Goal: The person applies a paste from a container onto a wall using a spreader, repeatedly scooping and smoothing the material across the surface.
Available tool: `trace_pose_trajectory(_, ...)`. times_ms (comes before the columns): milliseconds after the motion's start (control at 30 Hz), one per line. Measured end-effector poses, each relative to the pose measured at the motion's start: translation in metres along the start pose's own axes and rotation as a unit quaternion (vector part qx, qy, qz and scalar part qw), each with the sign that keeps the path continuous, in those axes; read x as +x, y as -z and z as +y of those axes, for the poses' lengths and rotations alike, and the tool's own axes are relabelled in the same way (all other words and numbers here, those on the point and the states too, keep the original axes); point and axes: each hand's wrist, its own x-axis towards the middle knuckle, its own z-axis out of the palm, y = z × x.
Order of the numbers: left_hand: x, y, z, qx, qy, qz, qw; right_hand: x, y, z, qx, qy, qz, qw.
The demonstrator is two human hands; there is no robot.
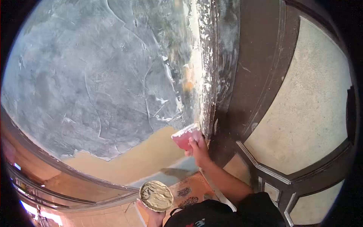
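My right hand [197, 150] is closed around a pink-red putty scraper [182, 140]. White putty coats the scraper's far edge, which is against or very close to the wall beside the dark moulding [210, 75]. Lower down, my left hand [154, 217] supports a round bowl [141, 191] from below, its fingers partly hidden by it. Inside the bowl lies cream-coloured putty [157, 195] with a ridged surface. Grey skim coat [90, 87] covers most of the wall, with raised ridges and white smears. Beneath its ragged lower edge runs a tan strip [132, 160] of wall.
A dark brown door or panelled frame [257, 56] with pale panels [302, 102] stands close on the right. Flaky white putty marks the moulding. Orange-brown flooring [204, 183] with dark footprint-like patches lies below. A dark rail [45, 200] curves along the lower left.
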Motion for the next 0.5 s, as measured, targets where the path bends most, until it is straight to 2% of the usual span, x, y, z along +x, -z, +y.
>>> trace_pose_trajectory(67,-0.002,-0.006,0.0,0.014,0.013,0.028,0.999,-0.001,0.006,0.016,-0.005,0.001,0.022,1.0)
trace_pose_trajectory(167,0.001,-0.003,-0.002,0.013,-0.009,0.001,1.0,-0.011,0.037,0.076,-0.02,-0.032,0.04,0.998)
trace_pose_trajectory(233,-0.001,0.001,-0.003,-0.006,-0.004,0.012,1.0,-0.024,0.047,0.081,-0.056,-0.169,0.041,0.983)
trace_pose_trajectory(300,-0.001,0.001,-0.003,-0.024,0.002,0.022,0.999,-0.029,0.035,0.055,-0.021,-0.164,0.029,0.986)
trace_pose_trajectory(367,-0.005,-0.001,-0.004,0.021,0.003,0.02,1.0,-0.021,0.017,0.023,0.013,-0.045,-0.008,0.999)
trace_pose_trajectory(400,-0.004,-0.001,-0.005,0.021,0.004,0.02,1.0,-0.017,0.002,0.003,0.025,-0.003,0.019,0.999)
trace_pose_trajectory(500,-0.006,0.001,-0.008,0.021,0.018,0.023,0.999,0.007,0.008,0.004,0.043,-0.044,-0.018,0.998)
